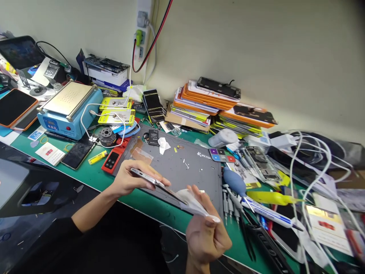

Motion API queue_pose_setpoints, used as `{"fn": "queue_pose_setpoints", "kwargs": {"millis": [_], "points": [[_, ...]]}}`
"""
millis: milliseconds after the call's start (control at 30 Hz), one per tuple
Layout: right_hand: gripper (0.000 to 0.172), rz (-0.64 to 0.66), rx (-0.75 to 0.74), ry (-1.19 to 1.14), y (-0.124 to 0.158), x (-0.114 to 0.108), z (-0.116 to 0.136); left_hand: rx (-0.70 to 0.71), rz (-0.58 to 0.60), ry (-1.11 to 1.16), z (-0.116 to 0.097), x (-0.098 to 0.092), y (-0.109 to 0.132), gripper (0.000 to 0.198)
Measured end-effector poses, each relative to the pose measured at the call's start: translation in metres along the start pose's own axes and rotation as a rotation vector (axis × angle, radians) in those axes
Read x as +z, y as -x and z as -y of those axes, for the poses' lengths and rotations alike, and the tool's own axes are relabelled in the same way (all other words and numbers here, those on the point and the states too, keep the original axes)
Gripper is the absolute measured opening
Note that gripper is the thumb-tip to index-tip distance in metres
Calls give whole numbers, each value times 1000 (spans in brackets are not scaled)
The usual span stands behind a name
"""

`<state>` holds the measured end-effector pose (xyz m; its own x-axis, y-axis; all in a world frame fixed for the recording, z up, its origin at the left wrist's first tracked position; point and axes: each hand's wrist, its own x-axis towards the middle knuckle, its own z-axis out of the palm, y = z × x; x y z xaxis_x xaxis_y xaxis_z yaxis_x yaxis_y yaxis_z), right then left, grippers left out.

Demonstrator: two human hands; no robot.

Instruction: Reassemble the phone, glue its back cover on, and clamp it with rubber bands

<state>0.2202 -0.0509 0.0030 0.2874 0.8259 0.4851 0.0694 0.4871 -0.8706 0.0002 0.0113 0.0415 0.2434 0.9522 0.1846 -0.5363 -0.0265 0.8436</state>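
My left hand (pixel 127 179) is closed around a slim smartphone (pixel 155 183), gripping it by one end and holding it nearly edge-on above the grey work mat (pixel 185 171). My right hand (pixel 207 228) is closed on a white wipe (pixel 195 203) and presses it against the phone's other end. Both hands hover over the near edge of the mat, above the green bench cover (pixel 159 211).
A blue heating plate machine (pixel 67 108) stands at the left with a dark phone (pixel 77 152) beside it. Stacked orange phone-part boxes (pixel 205 101) line the wall. A blue air blower (pixel 234 182), screwdrivers, tweezers and white cables (pixel 310 160) crowd the right side.
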Motion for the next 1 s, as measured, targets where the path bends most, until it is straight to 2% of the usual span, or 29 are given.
{"fn": "queue_pose_setpoints", "kwargs": {"millis": [133,200,267,333,400,500,667,767,900,1000], "points": [[36,-45,-296,71,-16,15,15,252,156,-156,-9,1,-1,21],[44,-82,-325,7,-24,30,19,360,211,-215,-10,4,-2,27],[51,-129,-292,-90,-29,45,21,400,223,-270,-11,8,-4,31],[48,-137,-277,-154,-31,57,21,428,222,-330,-11,11,-6,30],[33,-134,-298,-152,-31,64,19,460,224,-396,-12,14,-7,27],[19,-184,-286,-130,-31,66,16,472,231,-451,-14,18,-8,24],[29,-137,-215,-139,-32,64,7,463,202,-487,-14,22,-6,20],[33,-195,-225,-130,-28,63,4,453,182,-534,-14,23,-5,19],[29,-202,-215,-65,-16,63,5,442,227,-583,-16,24,-2,21],[32,-185,-221,-44,-10,64,5,430,267,-608,-16,23,-1,22]]}}
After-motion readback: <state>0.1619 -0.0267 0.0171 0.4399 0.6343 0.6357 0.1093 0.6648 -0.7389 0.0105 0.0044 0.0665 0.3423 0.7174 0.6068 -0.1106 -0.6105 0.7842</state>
